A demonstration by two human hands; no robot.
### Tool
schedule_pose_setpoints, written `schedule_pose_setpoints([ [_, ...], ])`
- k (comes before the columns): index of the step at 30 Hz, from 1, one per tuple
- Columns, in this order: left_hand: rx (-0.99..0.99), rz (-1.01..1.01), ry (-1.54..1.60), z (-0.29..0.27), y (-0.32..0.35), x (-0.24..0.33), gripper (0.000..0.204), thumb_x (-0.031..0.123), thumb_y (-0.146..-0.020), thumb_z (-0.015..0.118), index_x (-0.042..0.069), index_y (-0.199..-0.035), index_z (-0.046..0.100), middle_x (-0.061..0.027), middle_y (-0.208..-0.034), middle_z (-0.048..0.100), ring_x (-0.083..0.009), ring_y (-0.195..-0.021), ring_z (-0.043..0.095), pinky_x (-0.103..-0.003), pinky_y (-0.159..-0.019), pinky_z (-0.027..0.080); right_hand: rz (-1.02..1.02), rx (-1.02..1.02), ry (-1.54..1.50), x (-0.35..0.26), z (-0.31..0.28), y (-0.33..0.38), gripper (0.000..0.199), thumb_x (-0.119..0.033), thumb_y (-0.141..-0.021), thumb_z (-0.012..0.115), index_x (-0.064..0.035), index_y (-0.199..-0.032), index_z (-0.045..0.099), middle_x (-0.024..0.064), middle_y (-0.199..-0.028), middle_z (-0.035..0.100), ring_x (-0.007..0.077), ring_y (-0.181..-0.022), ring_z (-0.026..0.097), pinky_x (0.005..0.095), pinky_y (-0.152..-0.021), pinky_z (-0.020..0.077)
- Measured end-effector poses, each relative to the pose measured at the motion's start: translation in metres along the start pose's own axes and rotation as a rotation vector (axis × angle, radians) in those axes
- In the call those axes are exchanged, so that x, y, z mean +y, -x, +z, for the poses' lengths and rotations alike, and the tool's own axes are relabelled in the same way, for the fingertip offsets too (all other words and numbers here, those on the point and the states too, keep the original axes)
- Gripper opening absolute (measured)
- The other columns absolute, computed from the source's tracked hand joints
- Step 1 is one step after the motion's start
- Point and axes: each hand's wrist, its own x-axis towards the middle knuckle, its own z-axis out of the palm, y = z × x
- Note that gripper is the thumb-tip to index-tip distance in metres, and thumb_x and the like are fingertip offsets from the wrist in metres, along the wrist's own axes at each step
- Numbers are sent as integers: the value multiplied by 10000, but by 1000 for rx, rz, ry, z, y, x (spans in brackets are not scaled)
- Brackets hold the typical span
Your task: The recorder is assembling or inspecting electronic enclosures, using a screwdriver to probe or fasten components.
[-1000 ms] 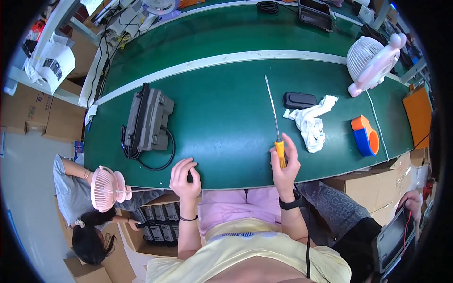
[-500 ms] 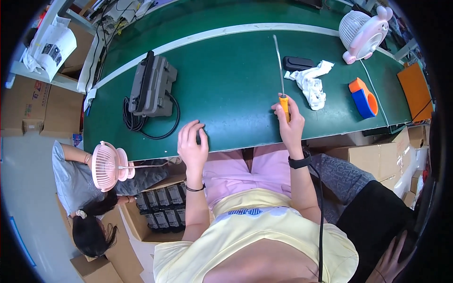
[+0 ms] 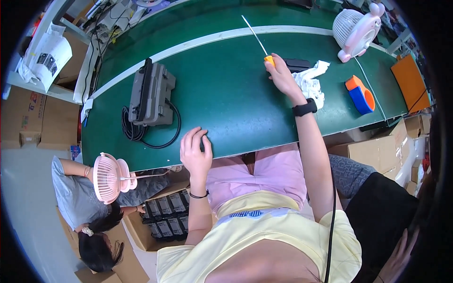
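My right hand (image 3: 282, 75) is closed around the yellow handle of a long screwdriver (image 3: 269, 60), held over the green table (image 3: 226, 89). Its thin metal shaft points to the far left, across the white strip. Just beyond my wrist lie a dark oblong case (image 3: 298, 65), partly covered by the hand, and a crumpled white cloth (image 3: 312, 89). My left hand (image 3: 195, 150) rests at the table's near edge, fingers loosely bent and apart, holding nothing. Farther left stands a grey plastic box (image 3: 153, 94) with a coiled black cable (image 3: 133, 125) beside it.
A pink clip fan (image 3: 109, 178) juts from the near left edge. A white-and-pink fan (image 3: 356, 35), a blue-and-orange tape roll (image 3: 361, 95) and an orange panel (image 3: 409, 84) are at right. A person (image 3: 87, 198) sits left, by a carton of grey boxes (image 3: 165, 214).
My right hand has moved forward and slightly left with the screwdriver, whose shaft now slants farther left. The left hand has stayed near the table edge.
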Motion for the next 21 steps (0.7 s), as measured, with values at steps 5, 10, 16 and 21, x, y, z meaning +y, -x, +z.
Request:
schedule_pose_setpoints([
  [5,4,-20,-7,-9,5,-9,133,84,-847,662,102,-968,713,-56,-1105,674,-279,-1053,636,-393,-893,516,231,10,-187,-11,-7,1,425,-342,-1045,510,-11,-1313,523,79,-1020,627,135,-801,645,284,-686,550],
  [10,-33,-43,59,-12,1,-7,114,102,-854,681,109,-962,715,-50,-1109,672,-284,-1060,633,-393,-910,511,145,70,-81,19,-51,6,384,-360,-1051,508,-48,-1265,575,22,-844,633,88,-715,589,242,-674,491],
  [16,406,-73,-50,-39,-16,-28,463,12,-761,760,56,-1200,620,-182,-1418,439,-383,-1325,444,-462,-1056,433,-23,310,-145,6,-53,19,385,-320,-1068,482,0,-1269,553,68,-1058,700,74,-697,583,216,-622,488],
  [21,374,-244,-27,-46,-59,-63,1048,187,-659,903,55,-1502,294,-267,-1541,187,-444,-1434,242,-517,-1171,268,-116,297,-159,-6,-36,24,369,-298,-1065,491,-3,-1281,544,62,-1009,708,63,-663,572,204,-596,479],
])
